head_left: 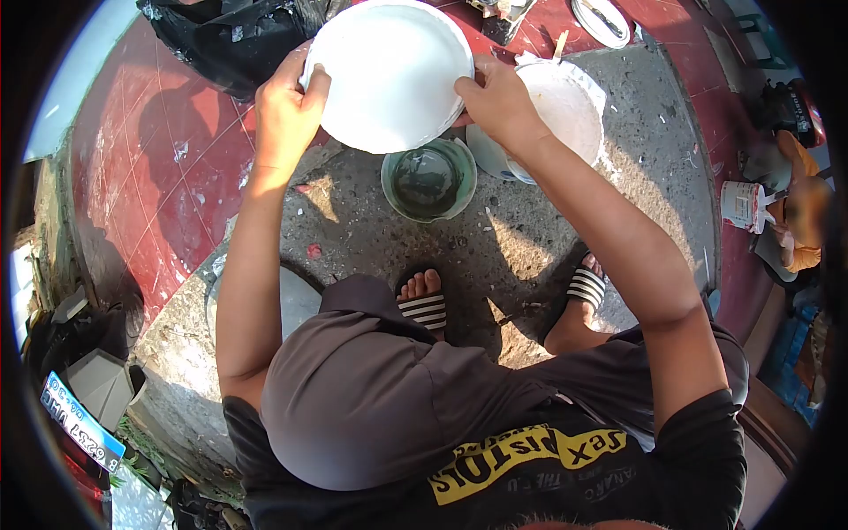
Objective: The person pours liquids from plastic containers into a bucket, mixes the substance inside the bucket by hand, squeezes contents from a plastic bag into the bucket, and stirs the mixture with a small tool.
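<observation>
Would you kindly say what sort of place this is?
Probably an outdoor porch or yard used as a workspace: sunlit red floor tiles spattered with white, a rough grey concrete slab, and a round green basin.

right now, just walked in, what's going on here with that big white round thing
A person's left hand and right hand hold up a white, round, disc-like piece by opposite edges. Just below it in view, a green round basin stands on grey rough concrete. To the right, partly hidden by the right hand, is a wide white round tub with pale material in it.
</observation>
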{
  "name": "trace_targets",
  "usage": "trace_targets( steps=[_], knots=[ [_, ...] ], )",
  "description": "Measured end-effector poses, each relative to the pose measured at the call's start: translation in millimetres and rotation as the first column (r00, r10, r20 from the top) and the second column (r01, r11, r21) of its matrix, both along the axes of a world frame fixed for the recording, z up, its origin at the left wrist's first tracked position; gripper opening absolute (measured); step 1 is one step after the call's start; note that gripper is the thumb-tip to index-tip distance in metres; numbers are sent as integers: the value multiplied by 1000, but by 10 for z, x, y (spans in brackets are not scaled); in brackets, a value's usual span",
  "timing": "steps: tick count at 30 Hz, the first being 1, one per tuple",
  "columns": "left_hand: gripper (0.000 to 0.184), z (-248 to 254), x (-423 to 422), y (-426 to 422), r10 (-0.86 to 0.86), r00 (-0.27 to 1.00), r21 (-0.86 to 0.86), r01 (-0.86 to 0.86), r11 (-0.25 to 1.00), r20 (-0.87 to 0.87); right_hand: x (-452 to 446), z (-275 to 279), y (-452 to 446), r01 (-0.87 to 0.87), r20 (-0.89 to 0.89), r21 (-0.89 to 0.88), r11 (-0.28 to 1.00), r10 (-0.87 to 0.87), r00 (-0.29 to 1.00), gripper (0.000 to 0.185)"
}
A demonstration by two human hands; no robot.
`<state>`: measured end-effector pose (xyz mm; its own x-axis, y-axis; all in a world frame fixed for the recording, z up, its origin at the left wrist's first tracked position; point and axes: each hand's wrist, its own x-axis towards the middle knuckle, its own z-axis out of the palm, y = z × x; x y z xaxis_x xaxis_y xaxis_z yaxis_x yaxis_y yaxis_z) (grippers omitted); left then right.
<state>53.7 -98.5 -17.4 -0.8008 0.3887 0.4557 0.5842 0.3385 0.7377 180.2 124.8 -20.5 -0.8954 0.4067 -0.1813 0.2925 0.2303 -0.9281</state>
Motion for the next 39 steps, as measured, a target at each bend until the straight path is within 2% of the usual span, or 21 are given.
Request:
trace_targets(
  steps=[2,4,8,17,19,22,26,29,32,39],
  knots=[
    [33,-28,3,-8,-4,999,7,4,1000,-43,19,-51,6,-2,4,-3,1000,2,1000,32],
    [33,-21,26,0,-18,999,25,20,999,-49,30,-137,21,10,-72,81,997,-4,997,32],
    [33,-1,54,8,-6,998,-3,6,1000,-69,65,-214,41,24,-63,118,993,-17,998,32],
    [33,-29,82,7,-16,993,5,17,1000,-115,139,-220,-11,41,-80,82,996,-35,996,31],
    [32,-18,98,-4,-20,996,-21,19,1000,-82,153,-217,-27,59,-64,-25,998,-60,996,29],
    [32,-25,89,-8,-33,995,-22,31,999,-94,156,-276,-20,62,-92,53,997,-57,994,28],
    [32,-26,80,-1,-41,994,-11,40,999,-104,156,-334,-33,69,-115,64,996,-62,992,28],
    [32,8,89,1,-43,992,1,44,999,-116,163,-313,-55,78,-103,-6,997,-78,992,27],
    [30,70,115,-10,-42,999,-73,40,997,-23,157,-319,-50,81,-82,-24,996,-83,993,26],
    [31,19,80,10,-47,992,-2,47,999,-116,165,-316,-89,94,-130,-30,995,-97,987,25]
  ],
)
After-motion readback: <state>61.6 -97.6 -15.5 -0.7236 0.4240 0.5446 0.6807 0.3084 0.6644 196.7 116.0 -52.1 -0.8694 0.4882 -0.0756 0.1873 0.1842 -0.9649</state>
